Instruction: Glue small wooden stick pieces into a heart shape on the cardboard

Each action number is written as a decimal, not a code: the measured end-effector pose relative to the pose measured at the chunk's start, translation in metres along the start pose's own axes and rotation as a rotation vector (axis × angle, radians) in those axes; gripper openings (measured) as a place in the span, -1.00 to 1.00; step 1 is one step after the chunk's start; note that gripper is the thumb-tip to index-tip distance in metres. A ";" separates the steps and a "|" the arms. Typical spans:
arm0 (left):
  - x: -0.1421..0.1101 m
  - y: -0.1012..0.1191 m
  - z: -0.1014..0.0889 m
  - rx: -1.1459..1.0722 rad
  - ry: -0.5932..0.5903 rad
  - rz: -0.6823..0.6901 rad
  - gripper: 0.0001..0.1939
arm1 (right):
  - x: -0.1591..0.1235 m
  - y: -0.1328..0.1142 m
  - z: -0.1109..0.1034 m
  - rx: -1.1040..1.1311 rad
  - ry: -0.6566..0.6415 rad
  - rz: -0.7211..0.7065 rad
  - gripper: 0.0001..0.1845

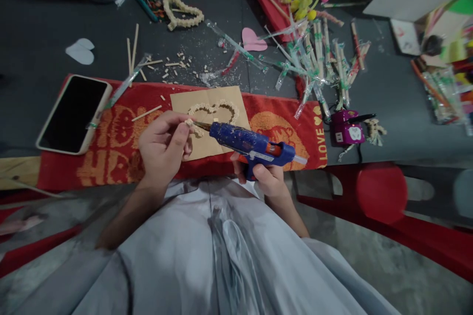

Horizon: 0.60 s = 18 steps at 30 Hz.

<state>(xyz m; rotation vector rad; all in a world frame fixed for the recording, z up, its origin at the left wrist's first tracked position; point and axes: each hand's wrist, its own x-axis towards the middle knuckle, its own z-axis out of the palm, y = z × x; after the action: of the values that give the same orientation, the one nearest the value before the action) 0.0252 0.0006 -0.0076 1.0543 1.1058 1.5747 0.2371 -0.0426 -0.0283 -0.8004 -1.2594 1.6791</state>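
My right hand [271,179] grips a blue hot glue gun [244,141] by its handle, and a clear glue stick pokes out of the rear. Between the thumb and fingers of my left hand [164,142] is a small pale wooden piece [189,122], close to the gun's nozzle; whether they touch I cannot tell. Beneath both lies a sheet of brown paper [232,94] bearing a heart outline [232,106] of small wooden bits, partly hidden by the gun and my left hand. The paper rests on a red and orange towel [291,133].
A phone [76,113] lies at the towel's left end. Behind are wood scraps [181,64], a finished-looking wooden heart [185,22], a pink paper heart [253,39] and wrapped chopsticks [318,54]. A purple box [346,127] stands right; red stools [382,192] flank the table.
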 end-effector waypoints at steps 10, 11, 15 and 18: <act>-0.001 -0.001 -0.007 0.054 -0.068 0.093 -0.88 | -0.002 0.004 -0.001 -0.005 0.008 0.050 -0.42; -0.001 -0.001 -0.008 0.056 -0.072 0.111 -0.88 | -0.002 0.004 -0.001 0.001 0.007 0.046 -0.42; 0.000 -0.002 -0.010 0.093 -0.085 0.177 -0.90 | -0.003 0.003 -0.001 0.009 0.032 0.049 -0.42; 0.001 -0.002 -0.011 0.113 -0.091 0.237 -0.89 | -0.003 0.002 0.000 -0.007 0.060 0.071 -0.41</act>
<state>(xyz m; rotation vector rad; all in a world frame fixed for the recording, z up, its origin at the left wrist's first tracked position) 0.0146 -0.0003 -0.0125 1.3614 1.0478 1.6440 0.2379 -0.0453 -0.0299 -0.9029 -1.2089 1.6956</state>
